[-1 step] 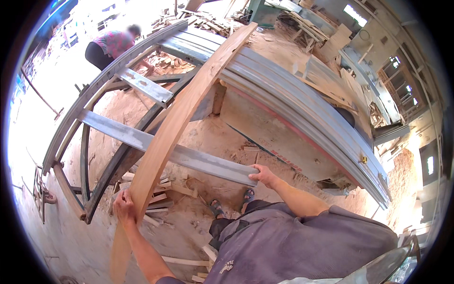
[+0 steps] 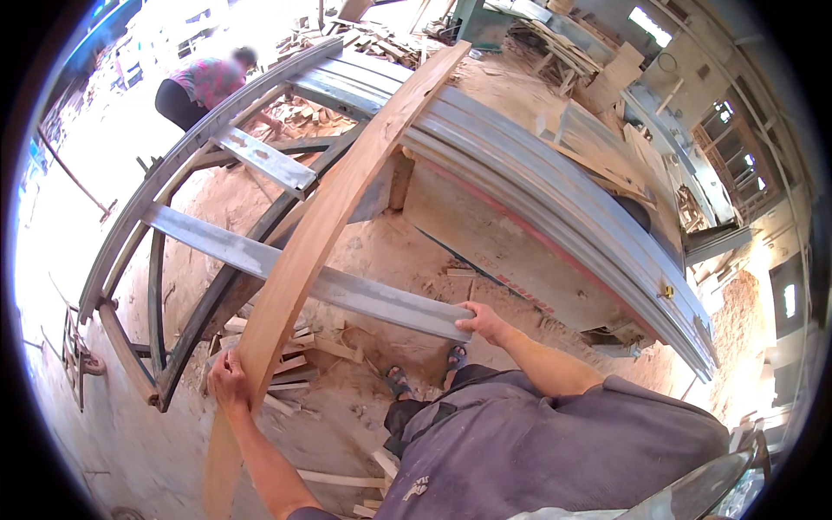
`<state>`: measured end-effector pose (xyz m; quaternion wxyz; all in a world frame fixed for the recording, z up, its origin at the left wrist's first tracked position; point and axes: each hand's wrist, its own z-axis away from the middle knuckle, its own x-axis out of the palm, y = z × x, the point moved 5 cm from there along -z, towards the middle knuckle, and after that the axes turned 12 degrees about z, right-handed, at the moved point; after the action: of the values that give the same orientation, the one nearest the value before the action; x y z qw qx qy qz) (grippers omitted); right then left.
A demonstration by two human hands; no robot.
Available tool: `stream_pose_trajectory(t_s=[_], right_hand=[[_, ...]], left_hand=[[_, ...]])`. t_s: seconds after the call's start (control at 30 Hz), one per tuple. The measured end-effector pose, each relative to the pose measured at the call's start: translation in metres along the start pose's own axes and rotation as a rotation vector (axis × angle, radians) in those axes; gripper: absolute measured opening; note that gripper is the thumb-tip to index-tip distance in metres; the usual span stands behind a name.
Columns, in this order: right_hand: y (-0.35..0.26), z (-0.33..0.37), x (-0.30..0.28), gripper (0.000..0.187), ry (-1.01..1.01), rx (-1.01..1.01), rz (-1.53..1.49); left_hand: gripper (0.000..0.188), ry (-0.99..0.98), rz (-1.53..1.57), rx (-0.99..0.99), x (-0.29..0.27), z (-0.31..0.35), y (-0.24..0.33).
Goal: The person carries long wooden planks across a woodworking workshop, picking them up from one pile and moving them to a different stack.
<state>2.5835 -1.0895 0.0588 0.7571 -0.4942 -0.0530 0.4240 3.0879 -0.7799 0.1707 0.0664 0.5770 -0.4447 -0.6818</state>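
Note:
A long wooden plank [image 2: 299,251] runs from the lower left up to the far middle, lying across a metal frame. My left hand [image 2: 229,380] is closed around the plank's near left edge. With thumb on top, my right hand [image 2: 482,322] grips the end of a flat grey metal bar [image 2: 381,308]. That bar passes under the plank and reaches the frame's outer rail [image 2: 143,204] at the left. A shorter metal crosspiece [image 2: 264,160] sits farther up the frame. The fingers under the bar are hidden.
Ribbed metal rails [image 2: 555,191] stretch along the right above a large pale panel [image 2: 511,234]. Wood offcuts [image 2: 295,364] litter the floor near my feet. A co-worker [image 2: 208,82] bends over at the far left, beside scrap wood. Machinery [image 2: 676,156] stands at the back right.

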Motion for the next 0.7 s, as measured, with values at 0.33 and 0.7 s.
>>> stream_pose_trajectory(t_s=[0.33,0.7], right_hand=[[-0.006,-0.019,-0.017,0.057,-0.235,-0.112,0.05],[-0.046,-0.063,-0.043,0.055,-0.693,-0.31,0.557]], left_hand=[[0.031,0.057,-0.196,0.037,0.032,0.0,0.02],[0.029,-0.365,-0.085,0.684,0.299,0.075,0.292]])
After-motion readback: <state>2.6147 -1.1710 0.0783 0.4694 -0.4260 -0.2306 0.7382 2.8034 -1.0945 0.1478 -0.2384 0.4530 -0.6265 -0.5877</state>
